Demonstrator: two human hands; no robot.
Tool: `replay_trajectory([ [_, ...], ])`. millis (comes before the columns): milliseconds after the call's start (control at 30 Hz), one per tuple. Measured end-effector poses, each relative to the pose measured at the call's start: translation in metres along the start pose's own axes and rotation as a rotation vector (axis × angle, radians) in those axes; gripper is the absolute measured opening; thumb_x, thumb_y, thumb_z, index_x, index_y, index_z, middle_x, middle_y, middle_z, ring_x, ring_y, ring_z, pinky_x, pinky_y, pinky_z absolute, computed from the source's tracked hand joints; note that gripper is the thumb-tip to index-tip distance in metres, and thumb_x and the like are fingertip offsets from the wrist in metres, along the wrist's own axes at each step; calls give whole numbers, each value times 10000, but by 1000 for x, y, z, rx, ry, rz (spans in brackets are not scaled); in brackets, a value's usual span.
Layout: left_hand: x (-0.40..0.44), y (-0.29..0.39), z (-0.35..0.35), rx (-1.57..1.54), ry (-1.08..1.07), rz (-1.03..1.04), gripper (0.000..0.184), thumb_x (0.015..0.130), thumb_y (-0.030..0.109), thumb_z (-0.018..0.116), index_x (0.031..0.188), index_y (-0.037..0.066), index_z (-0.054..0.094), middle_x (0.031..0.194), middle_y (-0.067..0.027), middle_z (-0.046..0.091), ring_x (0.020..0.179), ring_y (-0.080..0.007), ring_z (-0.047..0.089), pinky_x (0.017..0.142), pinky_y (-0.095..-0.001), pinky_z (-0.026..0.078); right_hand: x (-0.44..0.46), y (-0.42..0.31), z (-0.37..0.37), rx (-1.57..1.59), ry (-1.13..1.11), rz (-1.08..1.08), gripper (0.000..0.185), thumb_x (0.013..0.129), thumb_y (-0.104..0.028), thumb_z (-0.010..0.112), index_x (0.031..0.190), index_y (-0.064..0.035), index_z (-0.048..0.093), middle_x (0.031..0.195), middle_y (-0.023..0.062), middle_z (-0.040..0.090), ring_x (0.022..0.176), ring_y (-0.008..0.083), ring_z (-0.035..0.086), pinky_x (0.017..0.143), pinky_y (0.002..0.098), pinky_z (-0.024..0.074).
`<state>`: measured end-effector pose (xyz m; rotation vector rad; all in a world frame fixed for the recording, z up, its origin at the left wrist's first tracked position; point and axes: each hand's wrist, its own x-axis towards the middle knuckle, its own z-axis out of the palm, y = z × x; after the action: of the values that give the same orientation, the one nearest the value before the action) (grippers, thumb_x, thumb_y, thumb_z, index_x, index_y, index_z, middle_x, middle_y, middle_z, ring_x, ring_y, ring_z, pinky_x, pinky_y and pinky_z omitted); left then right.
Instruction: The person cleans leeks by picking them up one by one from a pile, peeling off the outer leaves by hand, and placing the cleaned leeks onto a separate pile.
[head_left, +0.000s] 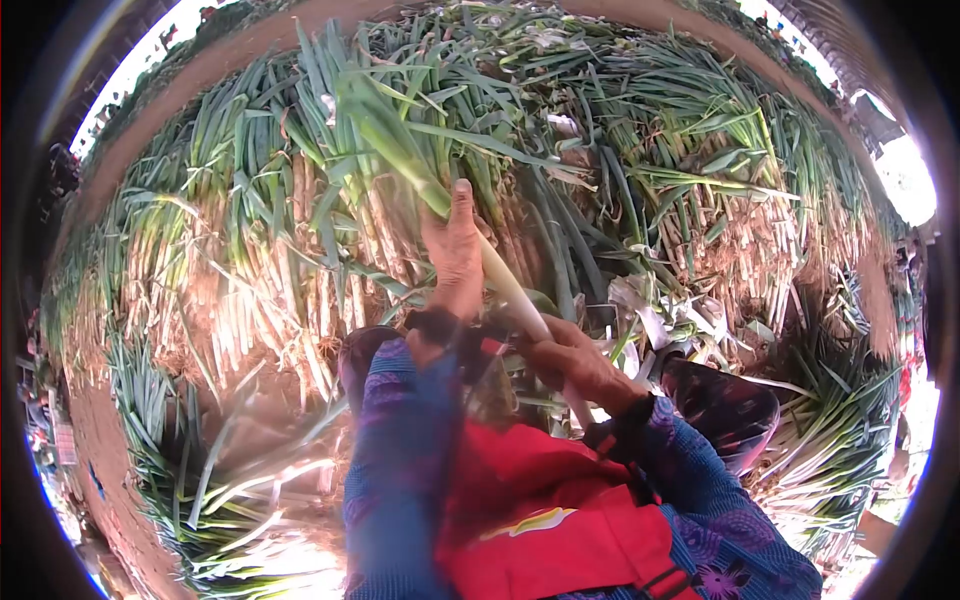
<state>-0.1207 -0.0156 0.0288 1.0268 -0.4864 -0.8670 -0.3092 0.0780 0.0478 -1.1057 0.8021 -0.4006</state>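
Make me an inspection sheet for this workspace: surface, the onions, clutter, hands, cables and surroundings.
Surface: brown ground, bare at the left edge, largely covered by onions elsewhere.
Job's things: one long green onion held at a slant, leaves away from the wearer; its root end is hard to make out.
Clutter: pale loose leaves beyond the right hand.
Hands: left hand grips the onion near its green part; the right hand grips its pale stem lower down.
Cables: nothing seen.
Surroundings: heaped onions in front and to both sides; red cloth over the lap; glare at the outer edges, where detail is too small to tell.
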Motion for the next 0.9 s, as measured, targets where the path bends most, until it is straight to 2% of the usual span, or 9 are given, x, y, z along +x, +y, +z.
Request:
replay_trajectory([
  [133,16,20,-9,-4,61,-65,555,819,566,668,1018,74,505,676,-12,537,533,-123,531,475,-277,450,-16,-12,1,19,0,30,238,847,-141,556,1050,-19,534,720,-17,490,525,55,431,457,220,352],
  [267,29,53,-24,-382,-348,-145,812,803,802,401,1115,60,507,846,-86,616,771,-215,593,701,-402,492,-27,-2,-10,197,-46,108,230,847,-149,586,1020,-8,531,662,-6,478,480,74,432,420,235,347],
  [300,28,60,-24,-412,-379,-178,871,817,813,320,1190,45,487,1007,-133,634,922,-285,597,808,-448,469,-29,1,-15,276,-101,123,250,847,-171,615,1006,2,530,638,5,478,458,90,442,399,236,350],
  [433,-8,63,-8,-482,-571,-352,671,923,641,375,1234,55,477,1085,-146,617,1023,-329,592,878,-469,467,-23,15,-37,602,-406,155,307,856,-211,619,1048,8,523,625,16,467,446,115,447,403,240,365],
  [500,-20,55,-8,-467,-627,-327,557,945,538,439,1219,56,487,1047,-133,618,1015,-315,596,871,-463,479,-19,20,-42,699,-505,157,331,866,-229,609,1080,7,518,630,17,463,457,125,456,404,251,363],
  [567,-23,50,-12,-522,-648,-305,363,935,334,588,1163,63,512,956,-87,612,932,-275,629,765,-411,534,-21,17,-27,586,-272,129,343,875,-237,593,1105,5,513,640,20,465,480,123,457,422,249,360],
  [733,-21,14,-11,-137,-306,52,369,848,291,729,1056,68,521,798,-30,577,669,-168,611,507,-292,511,-26,9,-8,13,19,-5,314,942,-252,520,1144,-12,512,682,-24,455,542,68,408,479,218,335],
  [800,-22,10,-13,21,-165,222,387,839,309,739,1044,64,520,761,-18,555,616,-127,572,489,-271,492,-32,1,1,51,16,58,302,963,-249,497,1154,-16,513,695,-43,447,549,53,402,467,216,324],
  [900,-30,25,-12,14,-98,135,413,843,366,725,1024,63,510,727,1,523,551,-86,516,473,-249,469,-42,-14,18,181,32,185,289,962,-249,501,1133,-17,514,687,-41,446,532,53,408,442,217,320],
])
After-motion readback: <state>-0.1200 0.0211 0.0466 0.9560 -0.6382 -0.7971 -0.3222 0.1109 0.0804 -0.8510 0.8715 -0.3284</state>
